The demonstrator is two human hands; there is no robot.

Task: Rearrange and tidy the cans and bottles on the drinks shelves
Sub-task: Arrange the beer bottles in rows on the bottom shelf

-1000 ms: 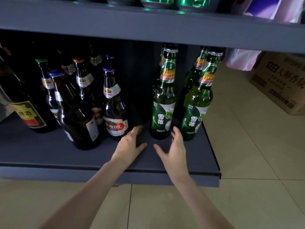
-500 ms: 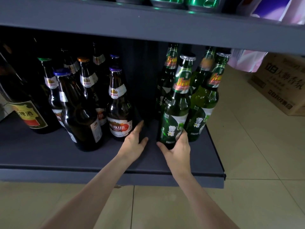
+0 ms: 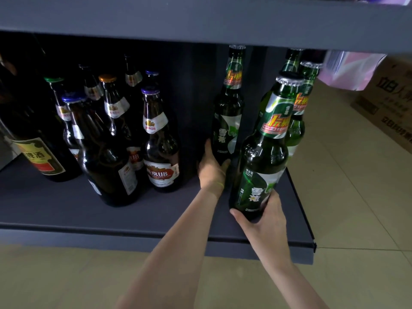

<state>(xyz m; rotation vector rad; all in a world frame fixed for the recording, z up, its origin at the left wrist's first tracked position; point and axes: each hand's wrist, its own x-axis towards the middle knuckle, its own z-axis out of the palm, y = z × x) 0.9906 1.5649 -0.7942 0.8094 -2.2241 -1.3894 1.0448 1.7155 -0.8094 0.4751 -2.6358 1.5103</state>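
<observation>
Right hand (image 3: 265, 221) gripping front green bottle (image 3: 259, 168) low, tilted; left hand (image 3: 211, 168) wrapping rear green bottle (image 3: 228, 121). Keeping bases on shelf (image 3: 66, 210), sliding slowly, avoiding clinks.

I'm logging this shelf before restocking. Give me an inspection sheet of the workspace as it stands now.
Surface: dark grey shelf, lowest tier, under another shelf board.
Job's things: brown bottles grouped at left; green bottles at right; front green bottle tilted; rear green bottle upright.
Clutter: nothing seen.
Grips: left hand holds the rear green bottle's base; right hand holds the front green bottle's base.
Cables: nothing seen.
Surroundings: tiled floor, cardboard box at right, pink packaging hanging.
</observation>
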